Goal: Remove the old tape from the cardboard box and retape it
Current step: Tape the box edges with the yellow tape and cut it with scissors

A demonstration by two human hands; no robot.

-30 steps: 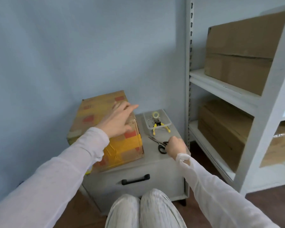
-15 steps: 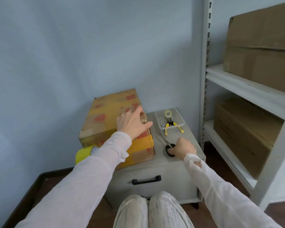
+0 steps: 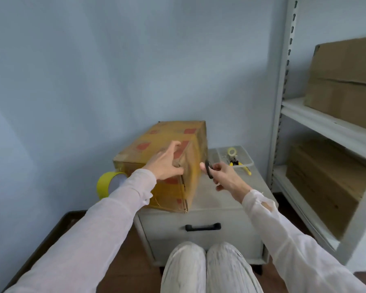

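My cardboard box was tan-brown, printed with orange-red patches and streaked with glossy yellowish old tape. The roll of tape was bright yellow, whitish inside. The scissors had black handles. The cabinet was pale grey, its drawer handle black. The pliers had yellow grips. My sleeves were white, my trousers pale with fine vertical stripes. The wall was light blue, the shelving white, its stored boxes plain brown, the floor dark reddish brown.

Storage room: a white metal rack at the right of the frame holds plain cardboard boxes; a small drawer cabinet stands against a bare wall.
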